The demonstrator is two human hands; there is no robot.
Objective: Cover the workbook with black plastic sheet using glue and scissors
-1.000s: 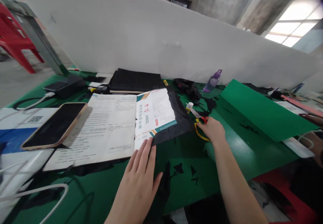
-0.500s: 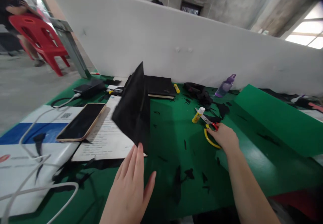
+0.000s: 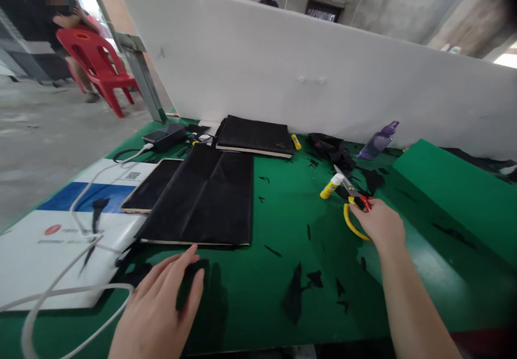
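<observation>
A book with a black cover [image 3: 202, 197] lies closed on the green table, its cover lapping over part of a phone [image 3: 146, 186]. Just below the book's near edge is my left hand [image 3: 155, 305], open, fingers stretched and thumb apart, holding nothing. On the right, my right hand [image 3: 383, 224] has its fingers closed round the handle of a pair of scissors [image 3: 357, 194] with red and yellow grips. The blades point away from me, close to a yellow glue stick [image 3: 331, 186] with a white cap.
Black scraps [image 3: 297, 294] are scattered about the table. Another black-covered book [image 3: 255, 135] lies at the back, near a purple bottle [image 3: 379, 140]. A white cable [image 3: 78, 208] loops across a white and blue package [image 3: 60, 251]. A white partition [image 3: 250, 52] borders the far edge.
The book's raised black cover has come down flat, hiding the printed page and part of the phone. My left hand has moved away from it, down and left. My right hand stays at the scissors.
</observation>
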